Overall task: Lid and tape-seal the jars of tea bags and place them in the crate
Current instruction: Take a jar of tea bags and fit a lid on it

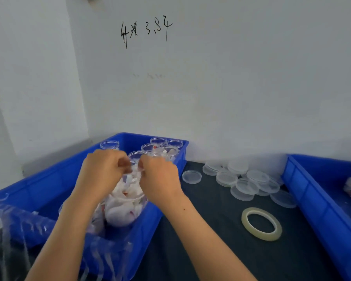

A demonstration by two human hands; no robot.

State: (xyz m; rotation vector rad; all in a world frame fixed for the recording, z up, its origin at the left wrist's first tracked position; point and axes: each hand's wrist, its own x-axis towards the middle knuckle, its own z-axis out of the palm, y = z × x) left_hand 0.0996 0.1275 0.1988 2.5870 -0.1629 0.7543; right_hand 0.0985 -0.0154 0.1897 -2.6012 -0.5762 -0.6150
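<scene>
A clear plastic jar point(123, 207) stuffed with white tea bags stands in the blue crate point(55, 179) at the left. My left hand point(103, 169) and my right hand point(160, 175) are both over the jar's mouth, fingers curled and pinching at its top; whether they pinch the rim or the tea bags is hidden. Several lidded jars point(158, 146) stand at the far end of the same crate. A roll of clear tape point(261, 223) lies flat on the dark table. Loose clear lids point(241, 179) are heaped near the wall.
A second blue crate point(320, 203) runs along the right edge with a few jars in it. Crumpled clear plastic film point(14, 230) hangs over the near left corner of the left crate. A white wall stands close behind.
</scene>
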